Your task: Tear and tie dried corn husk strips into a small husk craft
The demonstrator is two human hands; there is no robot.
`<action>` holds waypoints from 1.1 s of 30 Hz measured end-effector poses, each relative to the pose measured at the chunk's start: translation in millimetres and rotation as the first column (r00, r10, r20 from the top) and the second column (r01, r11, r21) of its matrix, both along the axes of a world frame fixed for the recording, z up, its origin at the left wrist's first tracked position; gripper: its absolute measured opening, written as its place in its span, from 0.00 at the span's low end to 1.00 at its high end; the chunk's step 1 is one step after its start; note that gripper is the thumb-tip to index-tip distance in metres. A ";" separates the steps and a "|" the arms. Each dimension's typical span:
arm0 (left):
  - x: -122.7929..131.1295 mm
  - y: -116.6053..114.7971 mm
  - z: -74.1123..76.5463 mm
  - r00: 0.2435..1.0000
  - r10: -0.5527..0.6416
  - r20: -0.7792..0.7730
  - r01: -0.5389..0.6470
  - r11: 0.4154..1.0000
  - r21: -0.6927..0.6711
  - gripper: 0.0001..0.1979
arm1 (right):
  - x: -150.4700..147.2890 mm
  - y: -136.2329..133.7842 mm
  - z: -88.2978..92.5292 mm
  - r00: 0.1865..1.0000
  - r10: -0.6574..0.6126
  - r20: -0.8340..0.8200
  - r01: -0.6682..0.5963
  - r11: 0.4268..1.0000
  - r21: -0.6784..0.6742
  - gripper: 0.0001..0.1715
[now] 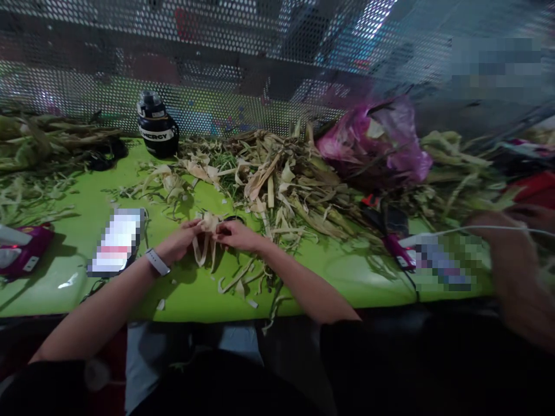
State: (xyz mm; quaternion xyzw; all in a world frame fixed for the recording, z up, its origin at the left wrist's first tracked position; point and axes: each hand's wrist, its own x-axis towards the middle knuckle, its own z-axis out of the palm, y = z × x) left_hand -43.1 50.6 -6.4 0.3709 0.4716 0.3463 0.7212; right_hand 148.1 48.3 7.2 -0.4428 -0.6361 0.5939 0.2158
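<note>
place: shared handcraft workshop | desk [359,277]: long, bright green, littered with husk scraps [236,280] | centre of frame: heap of dried husks [281,185] | top of frame: perforated metal screen [217,75] behind | right edge: co-worker's arm [511,277] at the same desk

The black jug [156,132] bears the word "ENERGY".

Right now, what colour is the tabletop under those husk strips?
Bright lime green, the smooth tabletop beneath the pale dried husk strips; head view shows it best.

Both arms reach forward and converge at centre. The left grip [180,241] and right grip [237,236] nearly meet, fingers [197,226] pinched closed.
</note>
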 end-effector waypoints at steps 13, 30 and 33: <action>-0.1 -8.2 9.1 0.971 -0.195 0.139 0.198 0.980 -0.009 0.16 | -4.8 9.1 -30.0 0.912 -0.406 -0.059 0.399 0.846 0.353 0.21; 5.1 -23.4 16.4 0.818 -0.569 -0.089 0.575 0.802 0.162 0.19 | 4.1 4.4 5.0 0.639 -0.396 -0.660 0.254 0.918 -0.306 0.17; 1.8 -22.6 19.3 0.811 -0.575 -0.106 0.584 0.789 0.191 0.20 | 12.7 11.0 21.6 0.628 -0.394 -0.671 0.295 0.919 -0.263 0.17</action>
